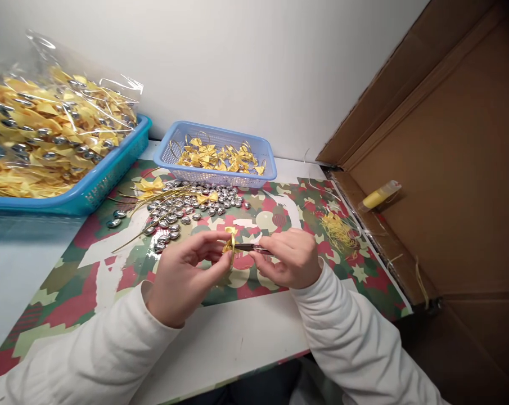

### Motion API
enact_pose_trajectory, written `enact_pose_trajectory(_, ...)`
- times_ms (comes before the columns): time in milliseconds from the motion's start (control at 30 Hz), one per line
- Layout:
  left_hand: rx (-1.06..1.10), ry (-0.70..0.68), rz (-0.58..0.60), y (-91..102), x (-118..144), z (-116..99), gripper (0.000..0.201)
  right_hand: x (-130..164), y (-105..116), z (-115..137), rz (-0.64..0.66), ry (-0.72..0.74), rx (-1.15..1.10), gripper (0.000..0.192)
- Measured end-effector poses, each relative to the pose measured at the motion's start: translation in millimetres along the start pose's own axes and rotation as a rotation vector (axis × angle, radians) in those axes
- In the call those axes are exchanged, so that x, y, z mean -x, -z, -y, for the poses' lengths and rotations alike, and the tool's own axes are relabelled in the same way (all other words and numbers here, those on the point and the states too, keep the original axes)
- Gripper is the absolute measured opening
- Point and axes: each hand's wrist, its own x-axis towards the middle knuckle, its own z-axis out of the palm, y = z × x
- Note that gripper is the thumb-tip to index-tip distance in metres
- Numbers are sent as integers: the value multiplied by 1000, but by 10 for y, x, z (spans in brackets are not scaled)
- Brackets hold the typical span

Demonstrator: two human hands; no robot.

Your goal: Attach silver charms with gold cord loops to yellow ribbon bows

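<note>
In the head view, two hands meet over a patterned red, green and cream mat (111, 270) on the white table (229, 343). The left hand (182, 273) pinches a small yellow ribbon bow (230, 241) between thumb and fingertips. The right hand (290, 257) is closed around a slim metal tool (248, 247), possibly small scissors, whose tip touches the bow. Both arms wear white sleeves.

Two blue baskets stand at the back. The small one (220, 177) holds loose yellow bows, too many to count. The larger one (89, 188), on the left, carries a clear bag (52, 124) packed with bows and silver pieces. A scatter of silver beads (182, 211), several dozen, lies before the small basket with one more bow (149, 185) and gold strands. One heap of yellow thread scraps (336, 230) sits to the right, near one yellow-filled tube (378, 196) resting on the cardboard (448, 169).
</note>
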Motion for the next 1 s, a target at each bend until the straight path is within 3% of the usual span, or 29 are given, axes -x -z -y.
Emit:
enact_pose_trajectory(333,-6,20,-9,-11,-25,-24,15,9,17,-77,-28,-113,-88,18)
enact_pose_trajectory(1000,-47,-39,-6,-17,-7,17,16,7,6,-34,6,-49,-54,16)
